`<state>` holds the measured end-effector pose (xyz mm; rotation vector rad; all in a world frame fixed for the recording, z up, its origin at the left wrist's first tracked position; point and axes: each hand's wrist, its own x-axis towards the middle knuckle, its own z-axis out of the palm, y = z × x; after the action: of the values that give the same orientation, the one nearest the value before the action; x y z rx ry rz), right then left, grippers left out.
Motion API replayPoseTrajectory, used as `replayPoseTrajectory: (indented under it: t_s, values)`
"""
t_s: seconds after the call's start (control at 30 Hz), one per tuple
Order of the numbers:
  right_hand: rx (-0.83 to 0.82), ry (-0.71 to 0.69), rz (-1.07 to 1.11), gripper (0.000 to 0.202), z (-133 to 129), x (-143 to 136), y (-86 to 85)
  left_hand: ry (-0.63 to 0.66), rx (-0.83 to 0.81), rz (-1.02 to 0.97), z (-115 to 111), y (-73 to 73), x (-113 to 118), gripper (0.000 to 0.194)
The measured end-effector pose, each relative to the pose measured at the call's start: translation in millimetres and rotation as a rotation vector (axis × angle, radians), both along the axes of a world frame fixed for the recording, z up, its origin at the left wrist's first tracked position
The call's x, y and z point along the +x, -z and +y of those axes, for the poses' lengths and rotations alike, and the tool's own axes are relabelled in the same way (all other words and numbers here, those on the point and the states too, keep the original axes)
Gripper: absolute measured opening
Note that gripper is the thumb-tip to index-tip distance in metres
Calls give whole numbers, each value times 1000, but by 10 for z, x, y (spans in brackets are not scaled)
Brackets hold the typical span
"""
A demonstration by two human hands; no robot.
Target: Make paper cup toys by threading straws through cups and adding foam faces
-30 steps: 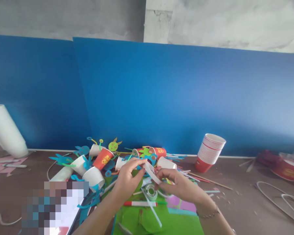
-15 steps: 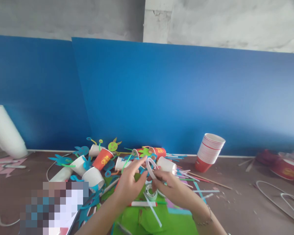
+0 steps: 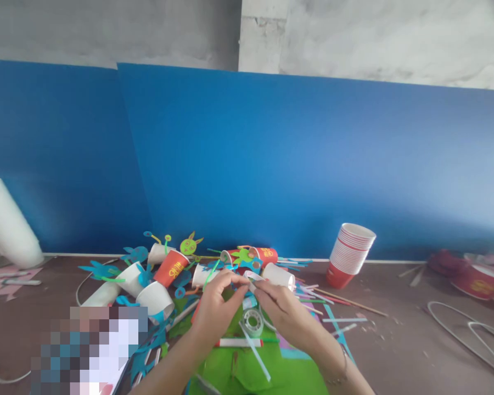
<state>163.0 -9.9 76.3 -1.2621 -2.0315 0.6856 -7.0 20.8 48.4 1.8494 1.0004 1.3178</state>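
My left hand (image 3: 220,302) and my right hand (image 3: 286,312) meet at the fingertips above the green paper (image 3: 259,373). A thin white paper strip (image 3: 253,276), bent into a loop, is pinched between the fingers of both hands. Just below the fingertips lies a tape roll (image 3: 252,322). A white marker with a red end (image 3: 239,343) rests on the green paper, crossed by a pale strip (image 3: 256,354).
Paper cups with cut-paper shapes, such as a red cup (image 3: 172,268), crowd the back left. A tilted cup stack (image 3: 351,255) stands right. Thin sticks (image 3: 354,302) lie nearby. A cable (image 3: 456,334) curls far right, a white roll (image 3: 10,225) leans far left.
My fingertips have come together and the white loop has tilted lower and flatter between them. My right hand has shifted slightly, uncovering more of the tape roll.
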Motion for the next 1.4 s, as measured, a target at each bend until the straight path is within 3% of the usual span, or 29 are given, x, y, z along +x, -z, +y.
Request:
replayPoseTrajectory:
  t_s: [0.27, 0.77, 1.17, 1.4]
  values:
    - [93, 96, -106, 32, 30, -58, 42, 31, -8, -6, -2, -3, 8, 11]
    - [207, 67, -162, 26, 31, -62, 36, 26, -43, 17, -9, -10, 2, 12]
    - [146, 65, 60, 31, 27, -118, 71, 59, 76, -37, -73, -72, -31, 14]
    - [-126, 75, 427, 37, 33, -230, 117, 12, 78, -145, -121, -112, -16, 16]
